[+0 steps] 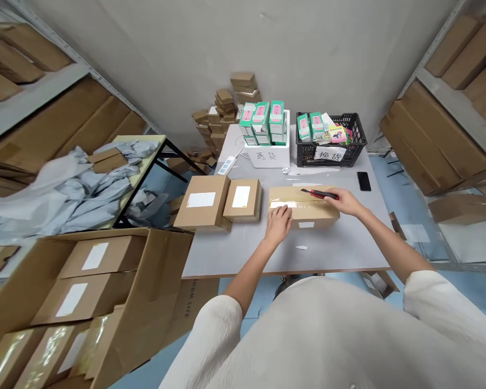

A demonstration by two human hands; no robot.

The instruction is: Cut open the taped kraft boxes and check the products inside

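A taped cardboard box [315, 212] lies lengthwise on the grey table in front of me. My left hand [279, 222] rests on its left end with the fingers laid over the top and front edge. In my right hand [343, 202] is a red and black box cutter [321, 194], its blade pointing left above the far part of the box top. Whether the blade touches the cardboard I cannot tell. Left of this box stand a smaller box [251, 201] and a larger box [203, 203], each with a white label.
At the table's back are a white bin [268, 155] of green and pink packs and a black basket [349, 156]. A phone [363, 181] lies on the right, a power strip [227, 165] on the left. A large carton [157, 275] of boxes stands lower left. Shelves flank both sides.
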